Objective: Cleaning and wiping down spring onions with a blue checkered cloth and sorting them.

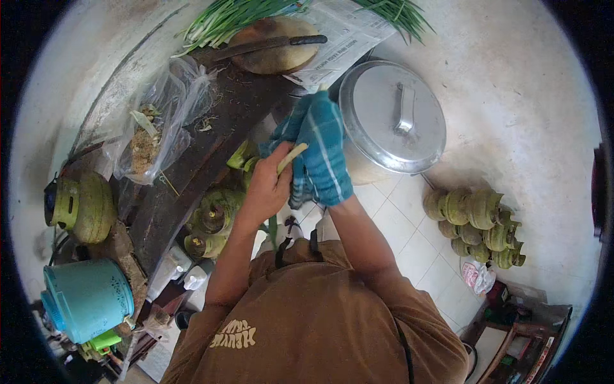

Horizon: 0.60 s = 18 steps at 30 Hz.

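My left hand point(269, 185) is closed around a pale plant stalk point(291, 158), probably a spring onion. A green leaf point(273, 233) hangs below that hand. Teal checked cloth point(322, 144) covers my right hand point(326, 168) down to the wrist, hiding its fingers; the hand grips the cloth. A pale tip point(323, 87) pokes out at the cloth's far end. Both hands are side by side, the left one against the cloth's edge. Beyond them, a large knife point(273, 45) lies across a round wooden chopping board point(276, 65), beside bunched spring onions point(225, 21).
A large lidded metal pot point(379, 110) stands right of my hands. On the dark wooden bench point(240, 105) lies a plastic bag point(180, 129) of scraps. Newspaper point(345, 29) lies at the back. Green gas cylinders point(472, 209) are stacked at right; a turquoise bucket point(91, 297) sits at left.
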Available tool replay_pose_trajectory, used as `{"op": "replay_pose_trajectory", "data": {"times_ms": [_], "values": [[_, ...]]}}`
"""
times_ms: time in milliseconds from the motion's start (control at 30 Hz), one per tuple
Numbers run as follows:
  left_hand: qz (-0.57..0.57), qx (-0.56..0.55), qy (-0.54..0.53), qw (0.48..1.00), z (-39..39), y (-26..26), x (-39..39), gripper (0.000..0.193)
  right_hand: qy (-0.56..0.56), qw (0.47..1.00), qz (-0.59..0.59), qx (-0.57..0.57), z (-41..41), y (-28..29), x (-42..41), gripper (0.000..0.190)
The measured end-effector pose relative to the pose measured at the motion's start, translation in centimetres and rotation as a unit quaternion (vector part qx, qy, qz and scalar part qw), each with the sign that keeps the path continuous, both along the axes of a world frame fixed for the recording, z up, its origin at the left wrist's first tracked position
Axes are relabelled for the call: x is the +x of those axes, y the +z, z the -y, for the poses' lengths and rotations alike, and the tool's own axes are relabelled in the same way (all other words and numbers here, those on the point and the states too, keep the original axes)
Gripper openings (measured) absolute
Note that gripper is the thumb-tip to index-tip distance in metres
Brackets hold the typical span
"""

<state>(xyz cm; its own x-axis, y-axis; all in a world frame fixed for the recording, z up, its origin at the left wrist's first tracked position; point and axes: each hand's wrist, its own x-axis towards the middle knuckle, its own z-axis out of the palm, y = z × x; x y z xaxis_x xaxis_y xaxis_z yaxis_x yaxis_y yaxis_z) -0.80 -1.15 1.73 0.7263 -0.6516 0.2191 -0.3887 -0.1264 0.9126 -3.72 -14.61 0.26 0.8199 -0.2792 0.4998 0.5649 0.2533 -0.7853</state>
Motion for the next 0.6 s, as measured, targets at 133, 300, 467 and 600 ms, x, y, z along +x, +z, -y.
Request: {"op": "replay_pose_trajectory", "data": {"times_ms": [133, 300, 467, 600], "values": [[-0.049, 0.02, -0.045, 0.998, -0.2, -0.1, -0.2, 0.024, -0.148, 0.963, -0.151, 0.169, 0.8, 0.5, 1.2, 0.048], [-0.11, 0.013, -0.05, 0.993, -1.6, 0.9, -0.1, 0.018, -0.125, 0.985, -0.115, -0.023, 3.4, 1.8, -0.8, 0.015], [-0.124, 0.001, -0.011, 0.992, -1.3, 2.1, -0.3, 0.022, -0.266, 0.905, -0.137, -0.302, 0.2, 1.5, -3.6, 0.016], [0.119, -0.004, 0.094, 0.988, 0.0, 2.7, -1.0, 0.033, -0.351, 0.794, -0.167, -0.467, -1.4, 2.1, -3.8, 0.02]]}}
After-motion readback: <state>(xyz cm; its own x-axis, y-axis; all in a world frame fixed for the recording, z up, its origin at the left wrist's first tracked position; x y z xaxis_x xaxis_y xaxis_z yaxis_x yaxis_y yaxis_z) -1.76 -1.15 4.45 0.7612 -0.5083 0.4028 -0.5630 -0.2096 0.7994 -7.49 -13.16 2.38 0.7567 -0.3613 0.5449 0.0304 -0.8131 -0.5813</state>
